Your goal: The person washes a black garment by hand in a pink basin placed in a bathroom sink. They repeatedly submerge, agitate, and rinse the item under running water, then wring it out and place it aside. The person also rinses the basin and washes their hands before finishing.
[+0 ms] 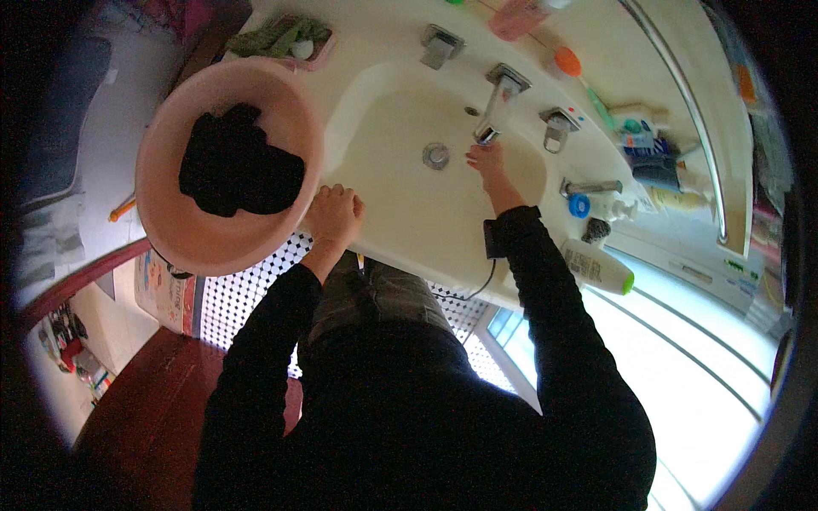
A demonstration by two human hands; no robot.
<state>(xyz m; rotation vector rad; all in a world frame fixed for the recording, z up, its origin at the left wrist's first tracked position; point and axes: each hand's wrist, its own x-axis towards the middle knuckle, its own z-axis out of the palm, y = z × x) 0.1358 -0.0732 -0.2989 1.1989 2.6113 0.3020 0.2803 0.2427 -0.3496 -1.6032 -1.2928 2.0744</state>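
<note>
My right hand (489, 163) is under the outlet of the chrome faucet (500, 108), with its fingers partly spread and nothing seen in them. Below it is the white washbasin (396, 191) with a round metal drain (436, 156). My left hand (337, 214) lies with curled fingers at the basin's front rim, right beside a pink plastic tub (255, 246); whether it grips the tub or the rim cannot be made out. Inside the tub is a bunched black cloth (239, 166). Any water from the spout is too blurred to tell.
Two chrome tap handles (441, 48) (557, 131) flank the spout. A pink soap dish (319, 54) with a green cloth (281, 38) sits behind the tub. Along the right stand a white bottle (597, 265), tubes and a chrome rail (687, 108). A cable (489, 281) hangs from my right wrist.
</note>
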